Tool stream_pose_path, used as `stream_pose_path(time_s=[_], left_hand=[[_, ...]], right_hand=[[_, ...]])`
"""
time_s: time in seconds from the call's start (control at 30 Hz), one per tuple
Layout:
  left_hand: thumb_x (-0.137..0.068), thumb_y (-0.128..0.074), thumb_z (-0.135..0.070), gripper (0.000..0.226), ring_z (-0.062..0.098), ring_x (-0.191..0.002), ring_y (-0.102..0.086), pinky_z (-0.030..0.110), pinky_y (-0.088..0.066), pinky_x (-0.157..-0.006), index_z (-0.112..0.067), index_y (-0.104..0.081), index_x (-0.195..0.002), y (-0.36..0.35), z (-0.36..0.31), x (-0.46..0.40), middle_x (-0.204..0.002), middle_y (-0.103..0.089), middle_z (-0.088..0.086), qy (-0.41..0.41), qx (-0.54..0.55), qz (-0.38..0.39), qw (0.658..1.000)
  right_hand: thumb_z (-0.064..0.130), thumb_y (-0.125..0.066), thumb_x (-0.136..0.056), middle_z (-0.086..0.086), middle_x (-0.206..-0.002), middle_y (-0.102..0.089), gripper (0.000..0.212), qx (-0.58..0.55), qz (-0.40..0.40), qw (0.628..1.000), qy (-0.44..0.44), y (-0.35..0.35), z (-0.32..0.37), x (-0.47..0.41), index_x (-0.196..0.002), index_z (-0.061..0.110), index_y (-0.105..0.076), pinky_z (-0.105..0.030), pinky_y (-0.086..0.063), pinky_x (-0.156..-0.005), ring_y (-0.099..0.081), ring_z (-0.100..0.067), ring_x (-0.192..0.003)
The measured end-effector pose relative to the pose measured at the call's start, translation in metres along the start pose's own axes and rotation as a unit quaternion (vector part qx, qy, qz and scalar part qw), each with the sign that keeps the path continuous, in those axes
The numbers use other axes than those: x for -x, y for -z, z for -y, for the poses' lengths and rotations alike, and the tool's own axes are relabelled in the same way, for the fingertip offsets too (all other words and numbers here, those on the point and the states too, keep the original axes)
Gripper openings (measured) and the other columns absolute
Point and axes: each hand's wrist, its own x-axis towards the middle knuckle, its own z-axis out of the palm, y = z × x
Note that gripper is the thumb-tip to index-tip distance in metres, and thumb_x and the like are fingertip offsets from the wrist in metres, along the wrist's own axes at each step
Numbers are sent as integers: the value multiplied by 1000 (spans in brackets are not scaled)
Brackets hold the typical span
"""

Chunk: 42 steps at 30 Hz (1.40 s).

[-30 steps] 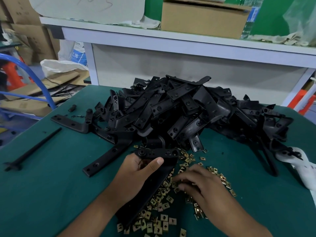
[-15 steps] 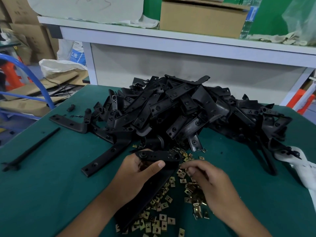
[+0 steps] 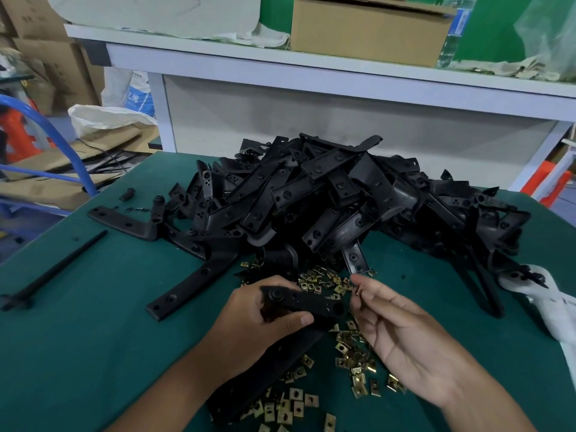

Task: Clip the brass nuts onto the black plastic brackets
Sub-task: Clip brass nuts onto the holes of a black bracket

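My left hand (image 3: pixel 249 325) grips a black plastic bracket (image 3: pixel 311 304) near its short upper arm, thumb across the front; the long arm runs down toward me. My right hand (image 3: pixel 402 335) is turned palm up just right of the bracket's end and pinches a small brass nut (image 3: pixel 358 289) between thumb and forefinger. The nut sits a little apart from the bracket tip. Several loose brass nuts (image 3: pixel 355 363) lie scattered on the green table under and between my hands. A large heap of black brackets (image 3: pixel 327 204) fills the table behind.
A long black bracket (image 3: pixel 193 283) and a thin black rod (image 3: pixel 59 269) lie on the green table (image 3: pixel 78 353) to the left. White cloth (image 3: pixel 548 307) sits at the right edge. A white shelf with a cardboard box (image 3: pixel 367 29) stands behind.
My right hand lifted off the pile of nuts, turned palm up and now holds one nut beside the bracket's end. My left hand raised the bracket slightly.
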Motion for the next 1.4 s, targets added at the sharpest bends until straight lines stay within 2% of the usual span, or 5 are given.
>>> stream_pose_path(time_s=[0.23, 0.73, 0.93, 1.13, 1.4], left_hand=[[-82, -82, -42, 18, 7, -88, -71, 15, -50, -75, -34, -72, -95, -4, -3, 3, -91, -74, -11, -1, -46, 27, 999], [-83, -72, -56, 27, 4, -88, -70, 16, -51, -74, -39, -66, -103, -10, 0, 5, -92, -73, -14, -12, -79, 46, 996], [-90, -65, -56, 23, 7, -73, -66, 20, -50, -64, -36, -65, -101, -9, -4, 7, -82, -69, -9, 2, -73, 75, 995], [-78, -70, -65, 10, -1, -86, -66, 10, -43, -72, -58, -70, -86, -9, -1, 4, -92, -68, -24, -5, -109, 63, 992], [-76, -71, -63, 18, 5, -89, -69, 24, -55, -78, -54, -74, -91, -12, 2, 5, -91, -72, -19, -21, -93, 68, 993]], right_hand=[[5, -66, -81, -12, -91, -63, 21, -1, -15, 1000, -1, 0, -3, -1, -102, 2, -70, -18, -41, -41, -53, -9, -60], [25, -71, -81, -1, -72, -57, 4, 167, 39, 983, 69, -6, -5, 5, -78, 24, -70, -19, -37, -50, -42, -7, -59], [50, -61, -95, -7, -79, -46, 27, 259, 16, 958, 120, -5, -9, 5, -85, 25, -63, -27, -34, -61, -36, -19, -68], [64, -74, -79, 9, -69, -47, 39, 280, 30, 948, 149, -3, -9, 5, -105, 35, -71, -28, -41, -76, -47, -11, -71], [36, -76, -77, 12, -76, -69, 14, 271, 44, 947, 167, -8, -13, 7, -89, 29, -74, -11, -48, -66, -61, 1, -70]])
